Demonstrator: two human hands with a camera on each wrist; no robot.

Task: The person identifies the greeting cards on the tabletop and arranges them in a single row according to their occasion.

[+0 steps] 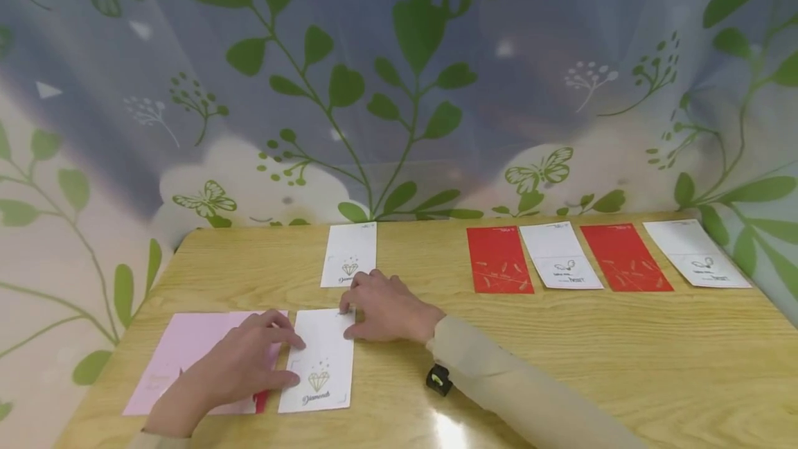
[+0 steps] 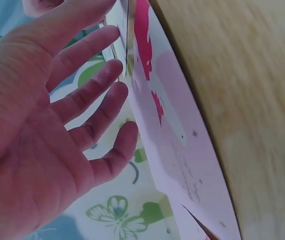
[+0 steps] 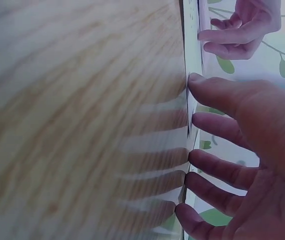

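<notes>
A white card with a gold diamond heart (image 1: 319,380) lies near the front of the wooden table. My left hand (image 1: 240,359) reaches over a pink card (image 1: 193,338), its thumb and index finger at the white card's left edge. In the left wrist view the fingers of this hand (image 2: 57,120) are spread and loosely bent. My right hand (image 1: 389,307) has its fingertips down at the white card's upper right corner and side. The right wrist view shows the fingers of this hand (image 3: 252,155) apart, tips on the surface. Neither hand visibly pinches anything.
Another white diamond card (image 1: 349,248) lies behind, at the table's back edge. A row at the back right holds red cards (image 1: 501,258) alternating with white cards (image 1: 561,255). A leaf-patterned curtain (image 1: 399,89) hangs behind the table (image 1: 530,359). A small black device (image 1: 439,380) sits at my right wrist.
</notes>
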